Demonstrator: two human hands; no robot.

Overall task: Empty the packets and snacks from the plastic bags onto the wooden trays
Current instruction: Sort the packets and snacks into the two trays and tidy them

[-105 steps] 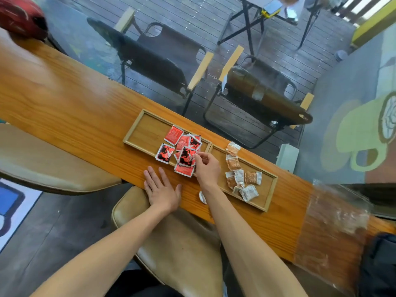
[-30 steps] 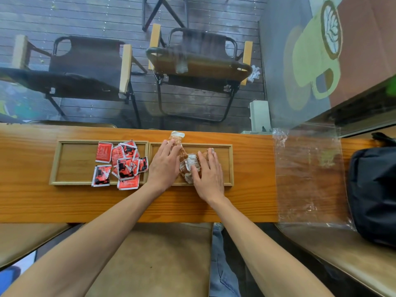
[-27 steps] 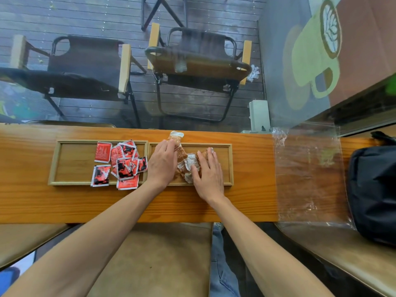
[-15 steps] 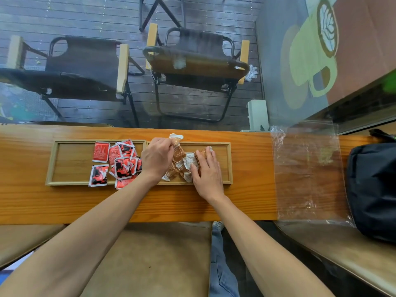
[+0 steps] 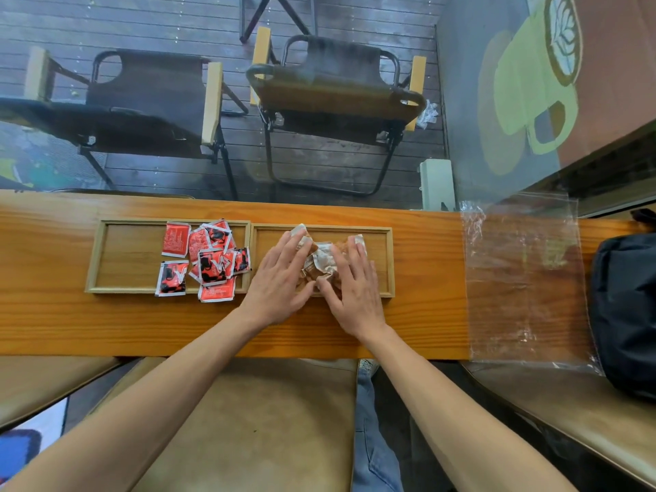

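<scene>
Two wooden trays lie side by side on the long wooden counter. The left tray [image 5: 124, 255] holds several red packets [image 5: 209, 259], two of them overhanging its near rim. The right tray [image 5: 381, 257] holds a bunch of brown-and-white snack packs [image 5: 321, 262]. My left hand [image 5: 278, 278] and my right hand [image 5: 355, 284] lie flat on either side of that bunch, fingers spread and pressing against it, covering part of it. An empty clear plastic bag [image 5: 521, 275] lies flat on the counter to the right.
A black bag [image 5: 626, 307] sits at the counter's right end, touching the plastic bag. Padded tan stools [image 5: 248, 420] stand below the near edge. Beyond the glass are two folding chairs [image 5: 333, 97] on dark decking.
My left hand, curled over the snack packs half a second ago, has flattened and spread beside them. The snack packs are bunched closer together between both hands. The red packets stay put.
</scene>
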